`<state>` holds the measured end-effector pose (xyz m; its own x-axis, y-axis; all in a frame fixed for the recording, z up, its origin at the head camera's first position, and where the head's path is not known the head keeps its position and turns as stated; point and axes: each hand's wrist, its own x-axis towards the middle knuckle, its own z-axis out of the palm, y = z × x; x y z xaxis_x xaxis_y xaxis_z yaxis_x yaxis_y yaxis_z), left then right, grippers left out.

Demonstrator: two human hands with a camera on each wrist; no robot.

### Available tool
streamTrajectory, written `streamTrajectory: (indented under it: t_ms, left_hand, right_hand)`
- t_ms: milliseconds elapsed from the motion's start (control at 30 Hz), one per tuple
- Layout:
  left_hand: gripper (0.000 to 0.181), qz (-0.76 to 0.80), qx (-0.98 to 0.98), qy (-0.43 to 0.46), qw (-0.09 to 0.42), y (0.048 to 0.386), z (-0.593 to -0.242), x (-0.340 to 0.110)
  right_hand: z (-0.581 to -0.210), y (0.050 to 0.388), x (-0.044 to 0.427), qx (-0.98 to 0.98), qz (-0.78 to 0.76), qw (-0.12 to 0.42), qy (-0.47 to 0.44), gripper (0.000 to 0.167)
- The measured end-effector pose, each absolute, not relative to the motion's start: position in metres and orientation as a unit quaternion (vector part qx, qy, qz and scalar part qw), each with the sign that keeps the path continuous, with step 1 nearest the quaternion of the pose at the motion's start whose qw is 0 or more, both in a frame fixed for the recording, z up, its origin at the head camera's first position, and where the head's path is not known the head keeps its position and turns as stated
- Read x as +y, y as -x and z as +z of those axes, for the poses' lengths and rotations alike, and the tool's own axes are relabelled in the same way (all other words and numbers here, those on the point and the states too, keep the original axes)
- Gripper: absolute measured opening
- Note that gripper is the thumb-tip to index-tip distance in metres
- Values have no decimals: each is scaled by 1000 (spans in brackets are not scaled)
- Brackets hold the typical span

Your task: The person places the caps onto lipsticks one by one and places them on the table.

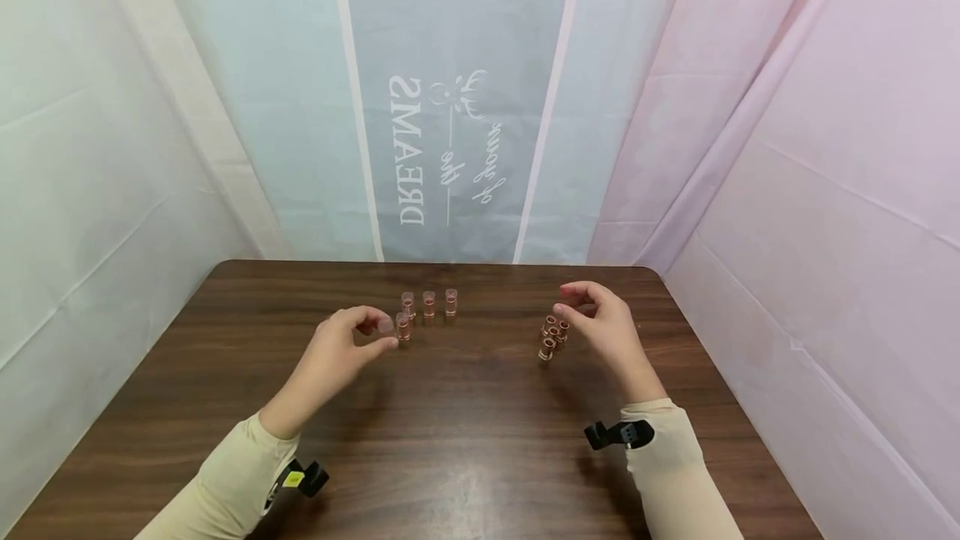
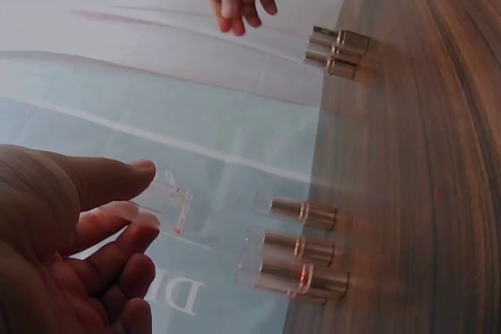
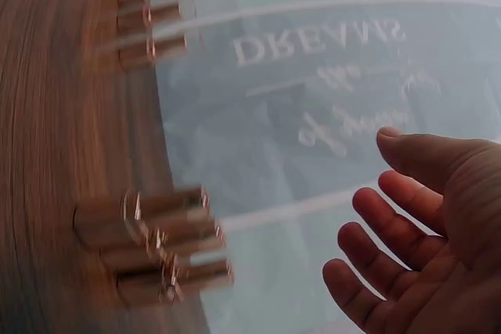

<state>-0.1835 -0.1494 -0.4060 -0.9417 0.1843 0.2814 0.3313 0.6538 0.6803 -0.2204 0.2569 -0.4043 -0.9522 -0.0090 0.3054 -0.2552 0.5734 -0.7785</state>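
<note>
My left hand (image 1: 341, 350) pinches a clear square-ended cap (image 2: 171, 202) between thumb and fingers. It hovers just left of several lipstick tubes (image 1: 428, 304) that stand upright with clear caps over them. In the left wrist view these capped tubes (image 2: 297, 248) show rose-gold metal bodies. My right hand (image 1: 606, 325) is just above and right of a tight cluster of uncapped lipstick tubes (image 1: 547, 347). Its fingers (image 3: 368, 244) are loosely bent with nothing between them, apart from the metallic uncapped tubes (image 3: 145, 224) in the right wrist view.
The tubes stand on a dark wood-grain table (image 1: 465, 423) with rounded far corners. Behind it hangs a blue-grey cloth (image 1: 457, 15) with mirrored white lettering. Pale cloth walls (image 1: 847, 215) close in both sides. A black wrist camera (image 1: 621, 435) sits on each sleeve.
</note>
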Motion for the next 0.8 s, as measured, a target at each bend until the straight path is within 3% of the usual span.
streamTrajectory:
  t_ms: [167,433,800]
  left_hand:
    - [24,-400,-899,155,84,183,-412,-145]
    - [24,-408,-894,169,70,186,-416,-144]
    - [23,-402,-897,167,71,186,-413,-149]
  right_hand:
    - [-420,232,276,-890,440,98,-74,39]
    - [-449,244,301,-886,457,-7,-76,46]
    - [-489,261,311,-881,453,-44,-128,51]
